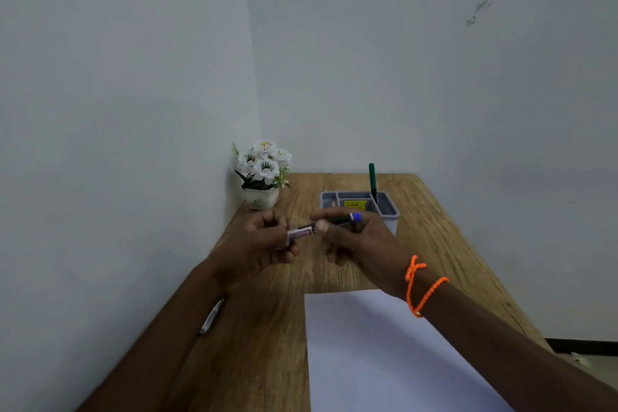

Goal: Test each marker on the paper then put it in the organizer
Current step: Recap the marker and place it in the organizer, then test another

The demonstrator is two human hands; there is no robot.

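Desk: wooden, carrying everything; the organizer is serving as the landmark below.
Paper: lying flat well in front of the organizer, thin and limp, apparently unmarked so far.
Organizer: grey, sitting at the far end, one green marker standing upright in its right compartment.
Left hand: closing around the barrel end, just in front-left of the organizer.
Right hand: gripping the blue-tipped end, directly in front of the organizer.
Marker: being held level between both hands above the desk; likely light, stiff, smooth plastic. Pinching the barrel mid-length should give control; the cap probably needs a straight pull.
Spare marker: lying far front-left of the organizer, beside the left forearm.
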